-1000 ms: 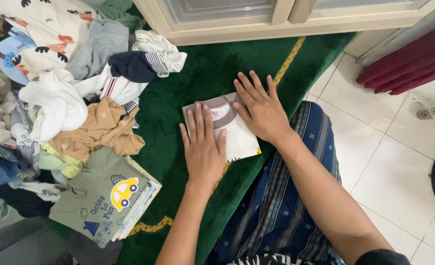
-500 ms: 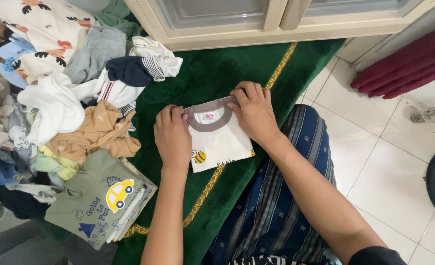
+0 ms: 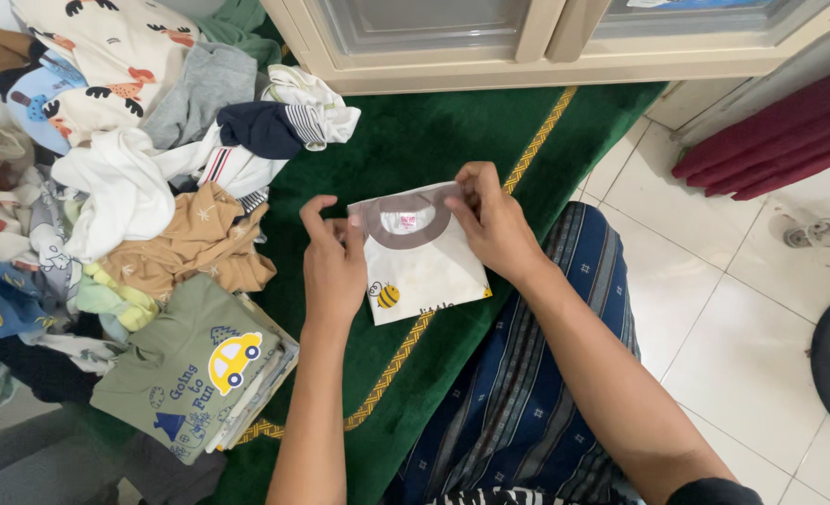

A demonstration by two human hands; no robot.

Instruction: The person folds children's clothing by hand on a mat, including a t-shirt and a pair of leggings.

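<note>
Fingers of the left hand (image 3: 333, 264) and right hand (image 3: 495, 223) pinch the top corners of the folded white shirt (image 3: 424, 257) beside its brown collar, at frame centre on the green rug (image 3: 406, 140). Folding looks nearly finished; moving it onto the folded stack (image 3: 200, 369), lower left, needs a level lift.

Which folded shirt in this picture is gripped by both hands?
The white shirt with the brown collar and bee print; the olive car-print shirt lies untouched on a stack.

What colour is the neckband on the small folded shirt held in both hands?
Greyish brown, on a white folded shirt with a small bee print; seen in the head view.
</note>
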